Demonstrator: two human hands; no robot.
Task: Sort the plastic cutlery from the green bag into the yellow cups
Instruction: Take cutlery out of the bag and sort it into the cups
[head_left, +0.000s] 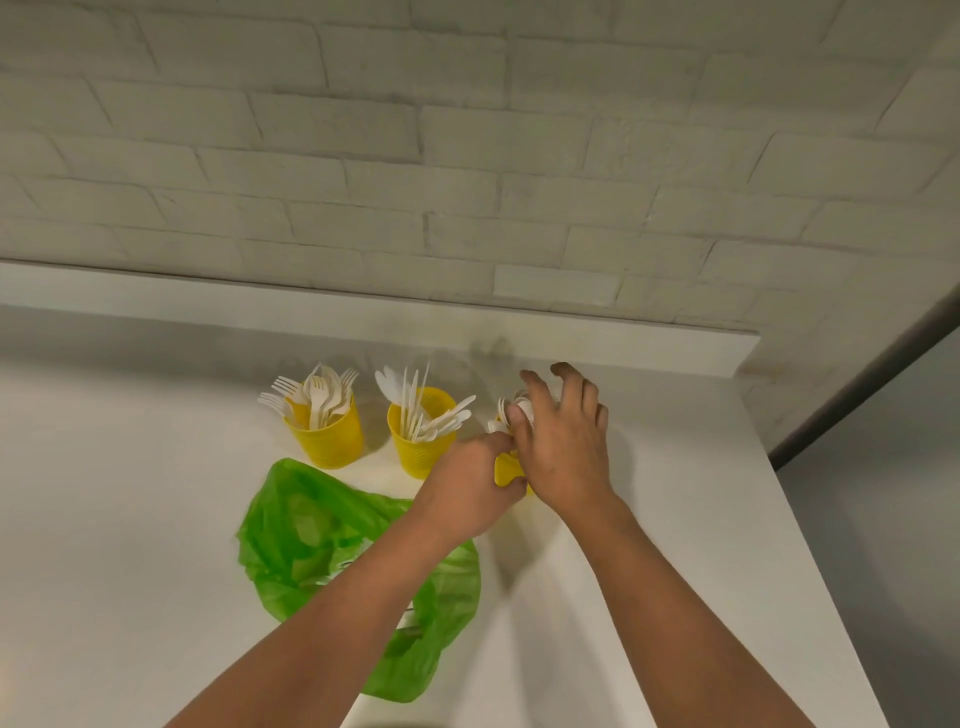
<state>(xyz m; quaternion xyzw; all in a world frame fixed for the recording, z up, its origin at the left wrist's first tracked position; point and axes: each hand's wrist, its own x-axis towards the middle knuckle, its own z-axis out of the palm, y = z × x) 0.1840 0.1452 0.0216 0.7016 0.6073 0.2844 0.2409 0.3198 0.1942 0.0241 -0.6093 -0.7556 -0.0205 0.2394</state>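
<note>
Three yellow cups stand in a row on the white counter. The left cup (327, 434) holds white forks, and the middle cup (420, 447) holds white knives. My hands hide most of the right cup (505, 467). My left hand (465, 488) grips that cup's side, thumb in front and fingers behind. White spoons (511, 413) stick out of its top. My right hand (566, 441) arches over them with fingers spread, its thumb touching the spoon heads. The crumpled green bag (311, 530) lies in front of the cups, partly under my left forearm; I cannot tell what it holds.
The counter's back ledge (363, 317) runs along a white brick wall (467, 156) just behind the cups. The counter's right edge (810, 545) lies close to my right arm, with a drop beyond it. Bare counter (104, 493) stretches to the left.
</note>
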